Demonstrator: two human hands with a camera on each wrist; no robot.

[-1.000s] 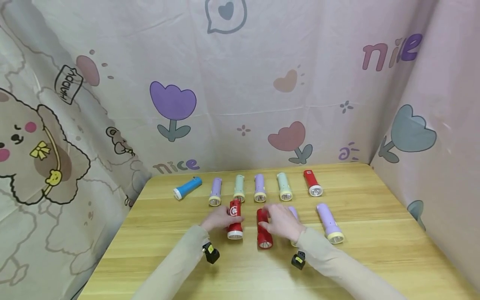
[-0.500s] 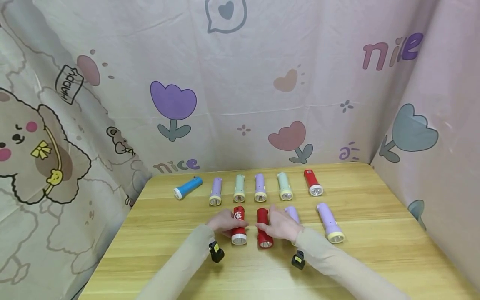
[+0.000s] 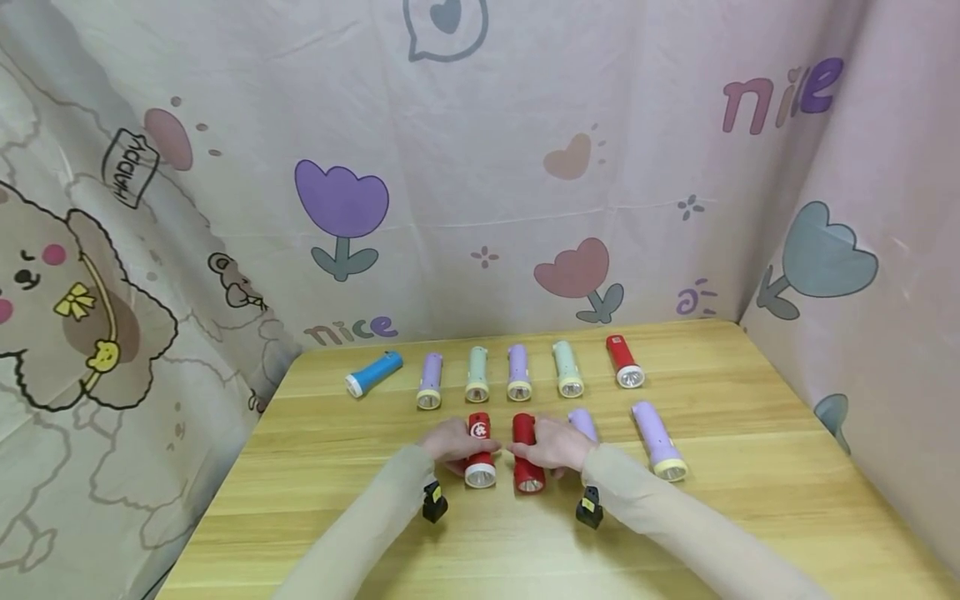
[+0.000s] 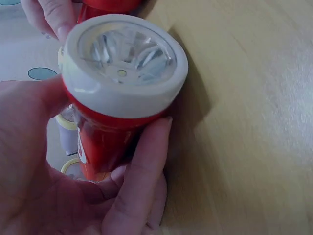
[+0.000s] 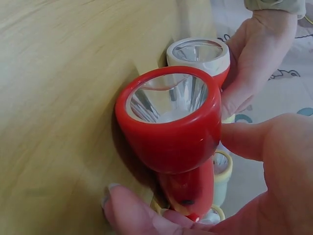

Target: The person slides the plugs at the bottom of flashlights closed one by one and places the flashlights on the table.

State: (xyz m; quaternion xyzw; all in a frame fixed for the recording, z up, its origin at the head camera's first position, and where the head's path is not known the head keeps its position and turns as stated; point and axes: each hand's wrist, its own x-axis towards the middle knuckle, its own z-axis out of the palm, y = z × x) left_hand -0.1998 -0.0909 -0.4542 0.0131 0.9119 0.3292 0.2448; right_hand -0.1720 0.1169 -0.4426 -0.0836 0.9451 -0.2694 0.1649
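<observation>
My left hand [image 3: 447, 441] grips a red flashlight with a white rim [image 3: 480, 475], lying on the table with its lens toward me. In the left wrist view, thumb and fingers wrap its body just behind the white head [image 4: 124, 100]. Close to its right lies an all-red flashlight [image 3: 529, 477], parallel to it. My right hand [image 3: 558, 443] holds that one, thumb across its top and fingers along its right side; the right wrist view shows its wide red head [image 5: 171, 142] between them. A purple flashlight [image 3: 582, 422] is partly hidden behind the right hand.
Along the back of the wooden table [image 3: 300, 517] lie a blue flashlight [image 3: 374, 372], several purple and mint ones, and a red one [image 3: 625, 362] at the right end. Another purple flashlight [image 3: 659, 442] lies right of my hands. A printed curtain [image 3: 450, 167] hangs behind.
The left hand has brought the white-rimmed red flashlight slightly right and nearer to me, beside the all-red one. The right hand has settled around the all-red flashlight, which has hardly moved.
</observation>
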